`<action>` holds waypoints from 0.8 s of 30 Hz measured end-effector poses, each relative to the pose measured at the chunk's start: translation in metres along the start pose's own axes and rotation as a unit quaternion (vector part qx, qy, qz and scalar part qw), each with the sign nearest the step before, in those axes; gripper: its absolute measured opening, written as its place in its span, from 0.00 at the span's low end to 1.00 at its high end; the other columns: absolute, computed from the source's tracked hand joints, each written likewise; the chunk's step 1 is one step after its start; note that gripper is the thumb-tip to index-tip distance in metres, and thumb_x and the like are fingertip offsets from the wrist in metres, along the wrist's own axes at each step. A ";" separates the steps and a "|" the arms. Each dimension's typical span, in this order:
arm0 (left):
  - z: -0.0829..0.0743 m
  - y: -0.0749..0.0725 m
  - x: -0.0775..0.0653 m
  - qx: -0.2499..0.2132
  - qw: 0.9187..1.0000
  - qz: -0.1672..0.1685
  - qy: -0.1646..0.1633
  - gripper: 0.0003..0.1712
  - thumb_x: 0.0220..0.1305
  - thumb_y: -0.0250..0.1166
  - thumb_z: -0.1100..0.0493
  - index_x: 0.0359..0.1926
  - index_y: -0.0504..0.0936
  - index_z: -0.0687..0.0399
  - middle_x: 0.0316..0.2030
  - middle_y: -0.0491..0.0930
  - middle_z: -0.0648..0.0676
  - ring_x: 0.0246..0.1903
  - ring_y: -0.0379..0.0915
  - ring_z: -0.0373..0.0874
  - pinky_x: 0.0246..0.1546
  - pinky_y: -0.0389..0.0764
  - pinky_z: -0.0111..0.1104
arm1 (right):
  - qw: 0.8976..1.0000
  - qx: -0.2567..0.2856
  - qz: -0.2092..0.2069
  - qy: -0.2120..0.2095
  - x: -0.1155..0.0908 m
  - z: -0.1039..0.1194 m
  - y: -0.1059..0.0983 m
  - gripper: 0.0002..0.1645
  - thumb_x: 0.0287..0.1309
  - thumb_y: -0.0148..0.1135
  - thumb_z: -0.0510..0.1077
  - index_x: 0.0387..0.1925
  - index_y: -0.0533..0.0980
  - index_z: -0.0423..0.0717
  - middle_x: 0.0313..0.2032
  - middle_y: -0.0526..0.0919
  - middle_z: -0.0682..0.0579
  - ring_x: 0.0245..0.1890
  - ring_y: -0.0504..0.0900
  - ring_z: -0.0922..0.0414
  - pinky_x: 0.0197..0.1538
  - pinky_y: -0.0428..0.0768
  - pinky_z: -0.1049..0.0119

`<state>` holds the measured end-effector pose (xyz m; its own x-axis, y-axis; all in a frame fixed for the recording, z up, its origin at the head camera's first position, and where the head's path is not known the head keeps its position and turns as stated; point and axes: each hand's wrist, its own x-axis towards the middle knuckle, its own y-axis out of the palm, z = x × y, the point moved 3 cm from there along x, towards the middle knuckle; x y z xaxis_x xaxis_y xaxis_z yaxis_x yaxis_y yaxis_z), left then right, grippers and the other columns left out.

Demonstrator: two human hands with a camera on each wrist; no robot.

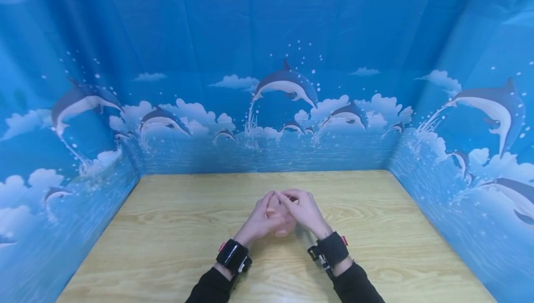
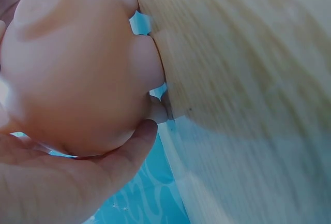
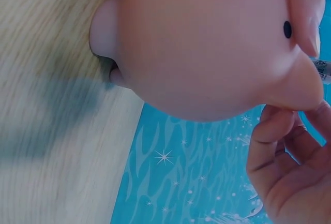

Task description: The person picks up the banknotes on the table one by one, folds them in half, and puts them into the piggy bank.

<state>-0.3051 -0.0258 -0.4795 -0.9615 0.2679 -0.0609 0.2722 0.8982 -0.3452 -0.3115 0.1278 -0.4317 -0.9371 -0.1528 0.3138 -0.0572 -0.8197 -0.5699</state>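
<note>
A round pink piggy bank (image 1: 282, 230) with a black eye stands on the table, between my two hands. My left hand (image 1: 259, 223) grips its side, with the thumb along the body (image 2: 88, 79) in the left wrist view. My right hand (image 1: 306, 210) is at the top of the bank, fingers bent close to an ear (image 3: 297, 84). By those fingers shows the end of a small grey printed piece (image 3: 323, 70), mostly hidden, which the right hand seems to pinch. The fingertips of both hands nearly meet above the bank.
The wood-grain table (image 1: 187, 229) extends around the bank. Blue curtains (image 1: 208, 39) printed with dolphins and clouds enclose the back and both sides. Black bands with small cameras (image 1: 234, 255) sit on both wrists.
</note>
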 end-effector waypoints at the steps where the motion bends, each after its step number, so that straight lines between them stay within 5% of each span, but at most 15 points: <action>1: 0.000 0.000 0.000 0.001 1.000 0.000 0.000 0.65 0.44 0.76 0.35 0.77 0.47 0.35 0.77 0.45 0.58 0.72 0.49 0.63 0.62 0.55 0.72 | 1.000 -0.001 -0.001 -0.001 0.000 0.000 0.000 0.14 0.65 0.62 0.53 0.44 0.85 0.51 0.39 0.88 0.52 0.37 0.82 0.60 0.41 0.83 0.64; 24: 0.003 0.000 0.002 -0.003 1.000 0.000 0.011 0.66 0.44 0.76 0.36 0.78 0.46 0.39 0.77 0.44 0.60 0.73 0.47 0.64 0.63 0.53 0.72 | 0.999 -0.025 -0.010 -0.036 -0.005 0.003 0.000 0.12 0.61 0.66 0.47 0.45 0.85 0.48 0.37 0.88 0.53 0.35 0.80 0.62 0.36 0.80 0.70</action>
<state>-0.3070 -0.0264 -0.4822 -0.9605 0.2756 -0.0397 0.2724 0.9006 -0.3388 -0.3054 0.1267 -0.4311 -0.9089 -0.1765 0.3779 -0.0953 -0.7942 -0.6001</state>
